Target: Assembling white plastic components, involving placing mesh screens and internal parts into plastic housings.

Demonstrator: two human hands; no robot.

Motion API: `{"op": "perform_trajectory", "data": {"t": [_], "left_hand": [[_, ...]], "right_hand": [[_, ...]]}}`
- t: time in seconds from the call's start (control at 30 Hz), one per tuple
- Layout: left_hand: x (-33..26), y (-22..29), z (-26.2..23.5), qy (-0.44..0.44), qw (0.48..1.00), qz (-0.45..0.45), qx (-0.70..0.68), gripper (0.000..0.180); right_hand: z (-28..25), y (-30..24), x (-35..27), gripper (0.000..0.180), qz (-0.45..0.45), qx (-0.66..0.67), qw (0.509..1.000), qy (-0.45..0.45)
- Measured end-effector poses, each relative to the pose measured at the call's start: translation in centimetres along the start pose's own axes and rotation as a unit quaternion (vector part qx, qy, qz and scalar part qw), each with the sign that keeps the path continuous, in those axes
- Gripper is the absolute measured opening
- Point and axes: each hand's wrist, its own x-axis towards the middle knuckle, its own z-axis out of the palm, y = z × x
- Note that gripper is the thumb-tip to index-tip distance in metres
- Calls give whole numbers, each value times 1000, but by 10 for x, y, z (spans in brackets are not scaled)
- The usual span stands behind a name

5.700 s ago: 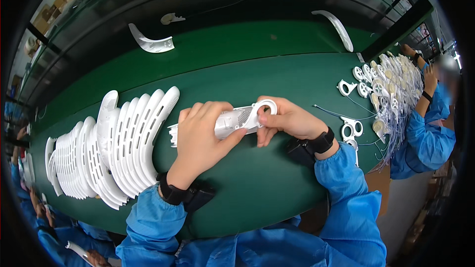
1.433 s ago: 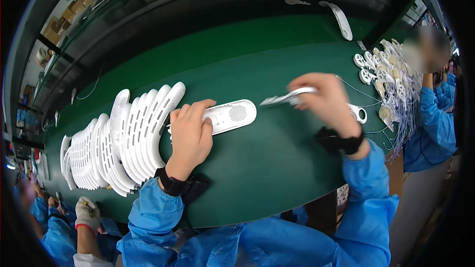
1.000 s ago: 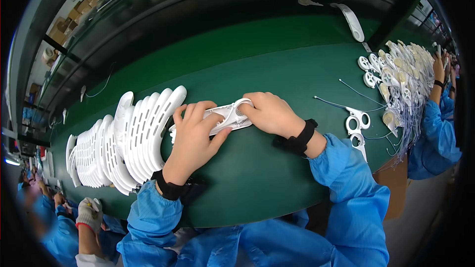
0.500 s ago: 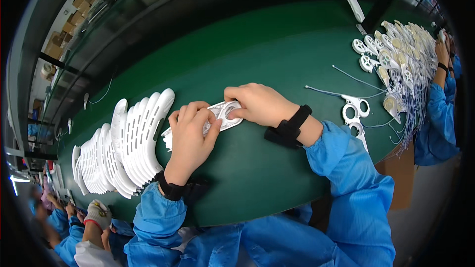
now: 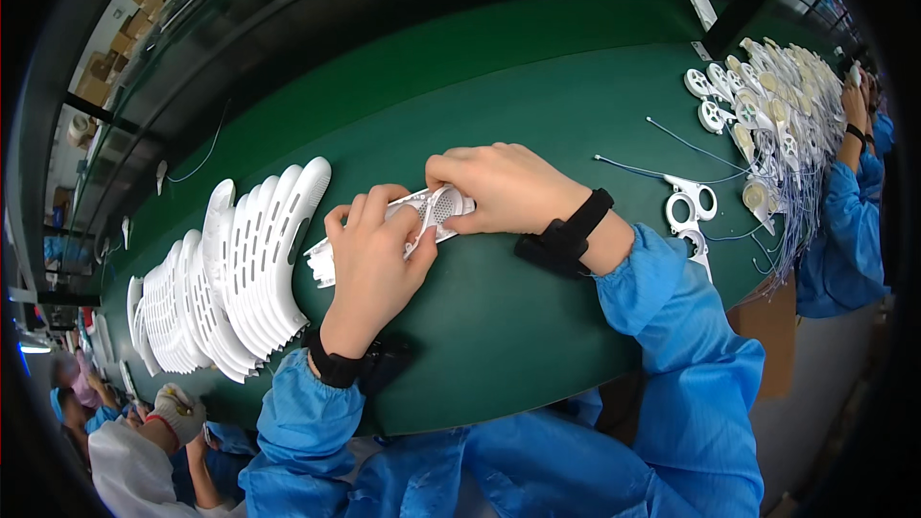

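Perforated white plastic shell [image 5: 447, 208] in my grip

My left hand [image 5: 369, 254] clasps the shell's middle, fingers curled over it. My right hand [image 5: 508, 190] pinches its grille end, thumb opposite bent fingers, where a ring-shaped white part [image 5: 423, 230] lies. The shell is over the green tabletop [image 5: 518, 345], just right of stacked slotted covers [image 5: 254, 264].

Soft light covers the table [image 5: 518, 345]; edges bend.

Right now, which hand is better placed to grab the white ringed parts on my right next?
Probably your right hand: it sits nearer the ringed parts than your left hand. Both hold the white shell assembly, so it would need to let go first.
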Motion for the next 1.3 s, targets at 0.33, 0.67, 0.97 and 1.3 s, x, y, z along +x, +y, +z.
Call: {"op": "perform_trajectory", "data": {"t": [0.33, 0.67, 0.97, 1.3], "left_hand": [[7, 11, -6, -2, 1000, -16, 13, 16], [16, 4, -10, -71, 995, -56, 51, 26], [14, 4, -12, -104, 989, -76, 69, 28], [7, -3, -13, 48, 999, 10, -7, 21]], "right_hand": [[-1, -9, -3, 35, 24, -49, 999, -1], [5, 9, 5, 28, 49, 19, 998, -26], [-4, 13, 35, 29, 51, 50, 992, -103], [4, 18, 24, 30, 69, 145, 982, -103]]}}
